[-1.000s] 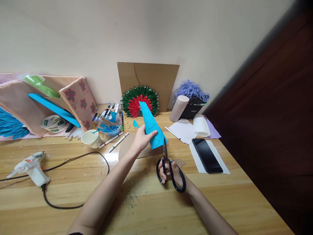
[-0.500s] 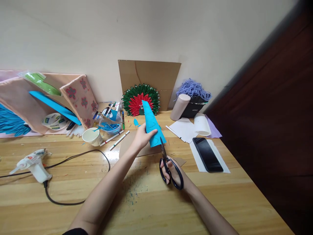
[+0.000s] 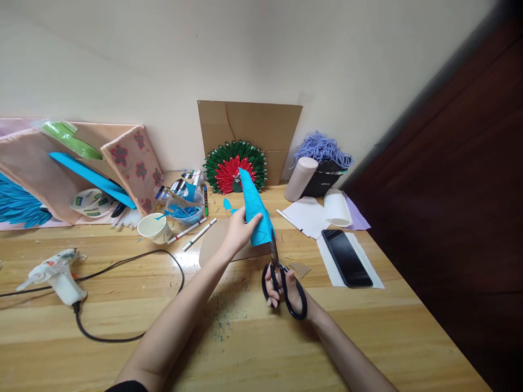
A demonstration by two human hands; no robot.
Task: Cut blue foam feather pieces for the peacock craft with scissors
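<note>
My left hand (image 3: 241, 233) pinches a long, tapering piece of blue paper (image 3: 254, 204) with faint drawn outlines, thumb on its face. My right hand (image 3: 286, 288) has its fingers through the handles of black-handled scissors (image 3: 274, 253). Their blades point up and meet the paper's lower right edge. Beneath the paper lies a brown cardboard piece (image 3: 214, 239), partly covered by my left hand and forearm. Behind the paper's tip stands a red and green fan-shaped peacock craft (image 3: 235, 163).
A hot glue gun (image 3: 61, 280) with a looping cord lies left. Near it stand a paper cup (image 3: 154, 227) and a tub of blue scraps (image 3: 186, 209). Rightward are a phone (image 3: 347, 258), a white roll (image 3: 338, 208) and purple yarn (image 3: 322, 149). Cardboard (image 3: 265, 125) leans on the wall.
The scissor handles have spread wider, and the blades sit slightly further right at the paper's edge. The paper's lower right corner looks narrower or turned. My left hand keeps its hold.
</note>
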